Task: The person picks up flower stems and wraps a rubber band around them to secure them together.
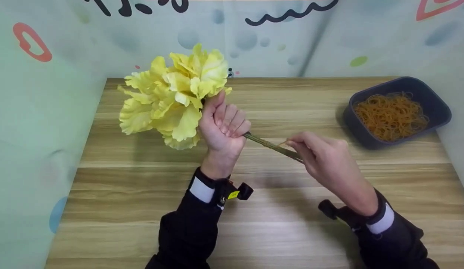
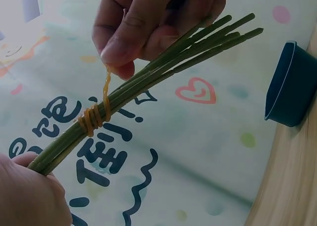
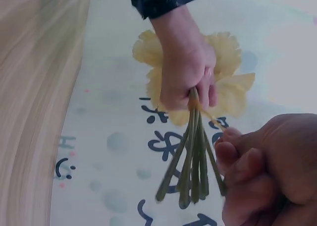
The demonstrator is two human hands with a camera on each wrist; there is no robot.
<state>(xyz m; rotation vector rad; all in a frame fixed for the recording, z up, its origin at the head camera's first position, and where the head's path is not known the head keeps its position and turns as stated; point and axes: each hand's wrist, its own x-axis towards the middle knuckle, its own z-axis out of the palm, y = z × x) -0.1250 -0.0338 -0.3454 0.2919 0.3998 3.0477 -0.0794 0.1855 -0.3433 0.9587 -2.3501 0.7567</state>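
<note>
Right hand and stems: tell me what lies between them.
A strand of rubber band runs from the right hand to the stems, where it winds round them in loops; the left wrist view shows this best.

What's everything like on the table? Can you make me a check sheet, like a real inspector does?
Surface: table with striped wood grain.
Job's things: yellow flowers, held up; green stems bundled, an orange-brown band wound around them several times; dark tub holding a tangle of similar bands.
Clutter: nothing seen.
Hands: left hand grips the stems just below the blooms; right hand pinches a pulled-out part of the band.
Cables: nothing seen.
Surroundings: pale printed backdrop; dark sleeves; a small black device on each wrist.
</note>
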